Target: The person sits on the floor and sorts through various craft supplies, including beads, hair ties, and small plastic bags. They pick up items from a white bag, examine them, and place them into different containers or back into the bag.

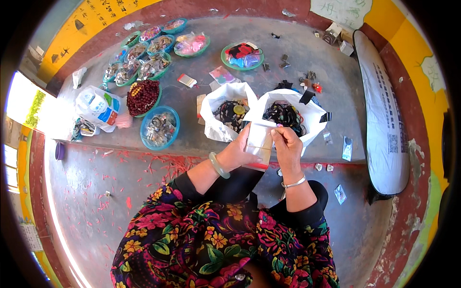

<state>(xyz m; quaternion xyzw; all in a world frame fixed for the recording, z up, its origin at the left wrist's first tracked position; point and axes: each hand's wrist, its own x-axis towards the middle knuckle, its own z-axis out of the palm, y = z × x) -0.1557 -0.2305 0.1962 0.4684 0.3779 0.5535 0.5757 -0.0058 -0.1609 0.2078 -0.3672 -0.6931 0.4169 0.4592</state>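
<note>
Covering grey concrete ledge (192,129), bowls (160,127)
</note>
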